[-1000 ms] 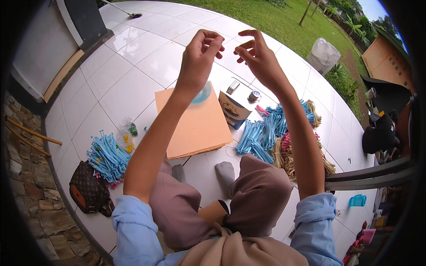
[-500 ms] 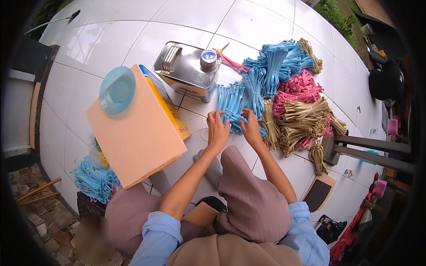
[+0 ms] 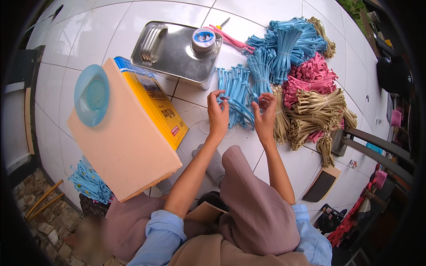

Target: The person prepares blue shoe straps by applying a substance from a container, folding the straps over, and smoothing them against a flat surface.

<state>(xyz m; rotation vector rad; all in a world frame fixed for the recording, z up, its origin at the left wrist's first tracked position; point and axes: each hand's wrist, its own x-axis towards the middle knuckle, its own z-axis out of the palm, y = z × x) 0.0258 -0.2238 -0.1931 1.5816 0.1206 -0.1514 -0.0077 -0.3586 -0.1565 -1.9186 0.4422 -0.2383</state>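
A few light-blue straps with knobbed ends stretch slantwise between my two hands, above a loose row of the same blue straps on the floor. My left hand pinches them at their upper left end, thumb and fingers curled together. At the other end my right hand has its thumb and bent fingers around the strap ends. Right beside it lies a tied bundle of tan straps. A second blue bundle, bound round its middle, touches the loose row.
On the right, pink bundles and tan bundles are heaped. A metal can with a white cap stands ahead. To the left, a foam-topped box carries a blue translucent dish. Pink straps lie behind the can.
Both hands have drawn up and apart slightly, lifting the few blue straps that lay across the row. The view has shifted, so the can and box appear larger and further left.
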